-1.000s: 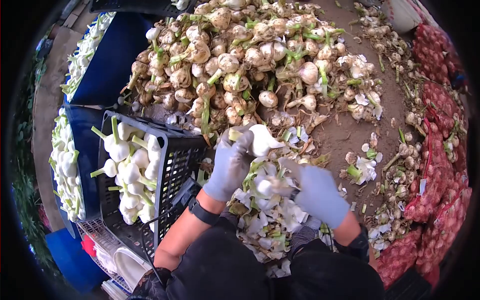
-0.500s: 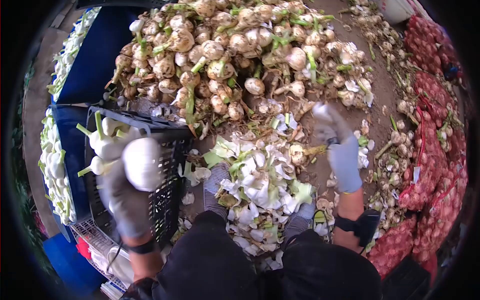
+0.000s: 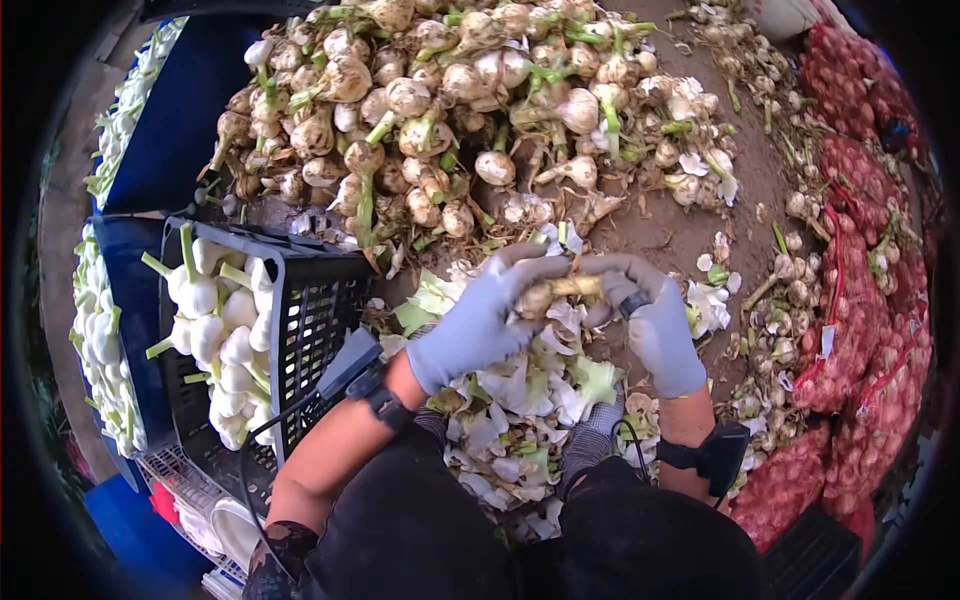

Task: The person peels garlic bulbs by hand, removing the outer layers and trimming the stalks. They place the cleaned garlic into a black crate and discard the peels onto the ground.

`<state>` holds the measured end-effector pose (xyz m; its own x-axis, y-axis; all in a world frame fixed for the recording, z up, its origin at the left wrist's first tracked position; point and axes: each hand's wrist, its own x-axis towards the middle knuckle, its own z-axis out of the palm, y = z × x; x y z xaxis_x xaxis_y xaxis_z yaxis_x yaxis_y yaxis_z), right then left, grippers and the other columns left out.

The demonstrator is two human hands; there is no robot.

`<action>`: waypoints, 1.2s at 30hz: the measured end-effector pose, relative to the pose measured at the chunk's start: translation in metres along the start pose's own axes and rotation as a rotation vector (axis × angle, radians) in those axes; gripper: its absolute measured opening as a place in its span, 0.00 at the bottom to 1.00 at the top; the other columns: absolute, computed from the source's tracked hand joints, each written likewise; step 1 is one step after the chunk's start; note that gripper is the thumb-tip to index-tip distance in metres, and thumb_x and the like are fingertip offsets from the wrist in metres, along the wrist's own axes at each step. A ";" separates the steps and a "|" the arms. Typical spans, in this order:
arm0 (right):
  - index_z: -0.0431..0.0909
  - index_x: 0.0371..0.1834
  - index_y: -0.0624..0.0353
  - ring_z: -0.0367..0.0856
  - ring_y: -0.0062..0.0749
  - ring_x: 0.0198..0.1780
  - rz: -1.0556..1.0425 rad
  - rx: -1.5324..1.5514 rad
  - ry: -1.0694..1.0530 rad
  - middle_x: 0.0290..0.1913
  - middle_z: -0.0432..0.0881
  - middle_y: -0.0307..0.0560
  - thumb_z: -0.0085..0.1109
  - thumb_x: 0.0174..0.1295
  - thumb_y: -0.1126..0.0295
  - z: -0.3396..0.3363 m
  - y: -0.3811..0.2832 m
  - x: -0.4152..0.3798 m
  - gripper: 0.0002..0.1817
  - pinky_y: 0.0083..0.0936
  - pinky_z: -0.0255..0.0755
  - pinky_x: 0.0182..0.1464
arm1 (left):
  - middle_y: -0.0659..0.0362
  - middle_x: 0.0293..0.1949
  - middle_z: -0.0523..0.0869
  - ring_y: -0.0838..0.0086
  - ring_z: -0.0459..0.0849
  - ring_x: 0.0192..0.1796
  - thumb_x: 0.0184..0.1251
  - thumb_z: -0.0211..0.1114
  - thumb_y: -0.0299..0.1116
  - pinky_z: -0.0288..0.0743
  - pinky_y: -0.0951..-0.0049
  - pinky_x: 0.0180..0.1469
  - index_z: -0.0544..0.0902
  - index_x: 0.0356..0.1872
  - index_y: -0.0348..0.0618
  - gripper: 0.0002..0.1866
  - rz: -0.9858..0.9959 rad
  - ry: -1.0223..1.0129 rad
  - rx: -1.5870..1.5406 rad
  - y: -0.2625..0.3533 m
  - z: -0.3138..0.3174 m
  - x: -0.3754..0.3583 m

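Note:
Before my knees, my two gloved hands share one unpeeled garlic bulb [image 3: 537,299] with a thick yellowish stem. My left hand [image 3: 478,318] has its fingers closed round the bulb end, hiding part of it. At the stem end, my right hand [image 3: 655,325] grips with thumb and fingers; a dark band [image 3: 633,304] sits on one of its digits. Under both hands lies a heap of peeled garlic skins [image 3: 540,385]. Left of them, a black plastic crate [image 3: 318,325] holds clean white garlic bulbs [image 3: 215,325] with short green stems.
A big pile of soil-stained garlic [image 3: 410,110] lies ahead. Blue crates [image 3: 165,120] of white garlic line the left side. Red mesh sacks [image 3: 870,370] full of bulbs stand at the right, with loose small garlic [image 3: 785,305] beside them on the ground.
My left hand has come right from the crate, where it held a white garlic bulb, and no longer has that bulb. The unpeeled bulb has been lifted from the skins into both hands.

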<state>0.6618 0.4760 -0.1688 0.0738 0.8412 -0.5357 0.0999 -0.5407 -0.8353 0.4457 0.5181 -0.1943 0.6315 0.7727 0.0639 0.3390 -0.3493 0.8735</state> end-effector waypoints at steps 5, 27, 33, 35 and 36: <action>0.76 0.58 0.67 0.83 0.24 0.34 0.031 0.454 -0.263 0.45 0.84 0.50 0.52 0.67 0.81 0.001 -0.017 0.007 0.16 0.20 0.78 0.34 | 0.51 0.61 0.80 0.63 0.79 0.63 0.50 0.79 0.34 0.71 0.66 0.66 0.75 0.64 0.42 0.37 -0.209 0.001 -0.223 0.009 -0.004 0.011; 0.84 0.50 0.61 0.85 0.47 0.31 -0.532 -0.711 0.060 0.28 0.84 0.52 0.57 0.63 0.72 0.031 -0.013 0.005 0.14 0.41 0.77 0.36 | 0.55 0.47 0.85 0.73 0.87 0.37 0.65 0.51 0.73 0.73 0.82 0.25 0.67 0.70 0.46 0.45 -0.628 -0.028 -1.383 -0.005 -0.013 -0.021; 0.82 0.51 0.62 0.83 0.24 0.42 -0.225 0.226 -0.219 0.39 0.87 0.43 0.58 0.66 0.75 0.042 0.012 0.016 0.12 0.27 0.77 0.46 | 0.61 0.44 0.83 0.81 0.83 0.33 0.64 0.70 0.39 0.78 0.81 0.32 0.68 0.68 0.45 0.33 -0.530 -0.198 -1.108 0.019 -0.022 -0.012; 0.83 0.48 0.63 0.82 0.23 0.38 -0.164 -0.010 -0.154 0.37 0.87 0.41 0.59 0.65 0.74 0.038 0.019 0.018 0.10 0.26 0.76 0.43 | 0.61 0.46 0.82 0.80 0.83 0.35 0.63 0.71 0.39 0.79 0.79 0.36 0.69 0.66 0.43 0.32 -0.552 -0.111 -0.919 0.008 -0.013 -0.023; 0.83 0.48 0.63 0.82 0.23 0.38 -0.166 -0.008 -0.156 0.37 0.87 0.41 0.59 0.65 0.74 0.041 0.012 0.015 0.10 0.26 0.76 0.43 | 0.60 0.47 0.82 0.79 0.83 0.38 0.63 0.71 0.39 0.80 0.78 0.41 0.70 0.65 0.42 0.31 -0.567 -0.028 -0.732 0.006 -0.012 -0.026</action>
<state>0.6236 0.4827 -0.1923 -0.0984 0.9093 -0.4044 0.1061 -0.3945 -0.9127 0.4231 0.5028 -0.1853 0.5258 0.7090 -0.4700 0.0839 0.5067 0.8581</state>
